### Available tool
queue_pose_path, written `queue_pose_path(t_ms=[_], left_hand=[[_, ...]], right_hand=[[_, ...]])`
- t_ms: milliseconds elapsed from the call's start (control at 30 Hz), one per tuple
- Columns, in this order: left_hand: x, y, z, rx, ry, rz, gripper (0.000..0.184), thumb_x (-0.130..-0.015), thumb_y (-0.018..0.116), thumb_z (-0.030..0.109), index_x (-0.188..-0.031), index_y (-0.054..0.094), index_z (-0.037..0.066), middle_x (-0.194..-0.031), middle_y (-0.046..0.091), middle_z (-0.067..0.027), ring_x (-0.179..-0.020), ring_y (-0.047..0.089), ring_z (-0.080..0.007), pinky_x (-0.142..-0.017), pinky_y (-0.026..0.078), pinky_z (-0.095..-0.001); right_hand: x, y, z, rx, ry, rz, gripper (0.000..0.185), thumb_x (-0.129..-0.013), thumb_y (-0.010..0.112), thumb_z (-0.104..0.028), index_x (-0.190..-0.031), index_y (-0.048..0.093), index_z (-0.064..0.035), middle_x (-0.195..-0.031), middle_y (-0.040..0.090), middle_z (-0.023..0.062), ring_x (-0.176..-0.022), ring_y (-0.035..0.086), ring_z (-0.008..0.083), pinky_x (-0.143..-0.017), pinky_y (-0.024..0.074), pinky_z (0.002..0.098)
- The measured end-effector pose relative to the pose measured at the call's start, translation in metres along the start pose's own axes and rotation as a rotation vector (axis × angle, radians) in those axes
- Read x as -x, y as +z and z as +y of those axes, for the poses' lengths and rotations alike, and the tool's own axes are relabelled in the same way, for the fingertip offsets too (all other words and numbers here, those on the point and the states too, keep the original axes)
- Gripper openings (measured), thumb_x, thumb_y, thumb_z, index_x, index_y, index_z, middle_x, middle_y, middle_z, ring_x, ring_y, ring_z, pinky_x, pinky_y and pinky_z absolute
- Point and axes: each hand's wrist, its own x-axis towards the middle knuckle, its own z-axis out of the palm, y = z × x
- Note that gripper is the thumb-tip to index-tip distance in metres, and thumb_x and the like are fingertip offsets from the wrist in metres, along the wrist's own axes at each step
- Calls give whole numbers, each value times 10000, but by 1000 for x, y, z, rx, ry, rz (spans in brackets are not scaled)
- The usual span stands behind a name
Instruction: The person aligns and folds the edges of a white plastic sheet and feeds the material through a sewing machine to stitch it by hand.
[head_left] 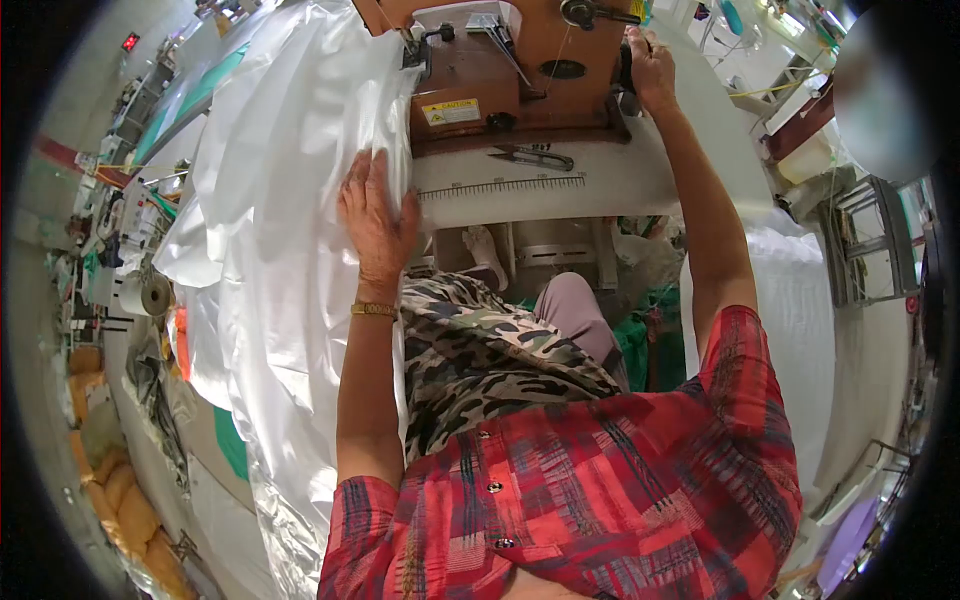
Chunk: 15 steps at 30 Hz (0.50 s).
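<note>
Head: L hand (378, 210) is on film (280, 260), R (652, 75) @ 1 machine (580, 50).

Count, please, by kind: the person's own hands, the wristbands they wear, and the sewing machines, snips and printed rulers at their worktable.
Hands: 2 (left hand, right hand)
Wristband: 1
Sewing machine: 1
Snips: 1
Printed ruler: 1
Total: 6

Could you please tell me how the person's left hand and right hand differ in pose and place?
The left hand rests on the white sheet with fingers extended; the right hand has its fingers bent, at the right end of the brown sewing machine. The left wrist wears a gold-coloured band; the right wrist shows none. Both hands are bare.
</note>
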Motion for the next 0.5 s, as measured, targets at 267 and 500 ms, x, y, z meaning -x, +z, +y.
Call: queue_pose_path(t_ms=[267,500], left_hand=[[1,0,-3,-11,-8,2,576,-816,638,213,-1341,473,41,-1361,462,-204,-1260,423,-388,-1060,294,-487],[0,1,-6,-7,25,23,609,-802,637,227,-1361,460,63,-1363,462,-183,-1258,424,-371,-1056,294,-483]], right_hand=[[-2,9,19,-53,-178,92,436,-942,467,-384,-1098,645,-17,-1040,658,230,-1037,595,402,-889,447,417],[-17,-3,14,87,12,-70,443,-933,471,-375,-1132,619,-8,-1097,628,259,-1063,582,418,-902,457,451]])
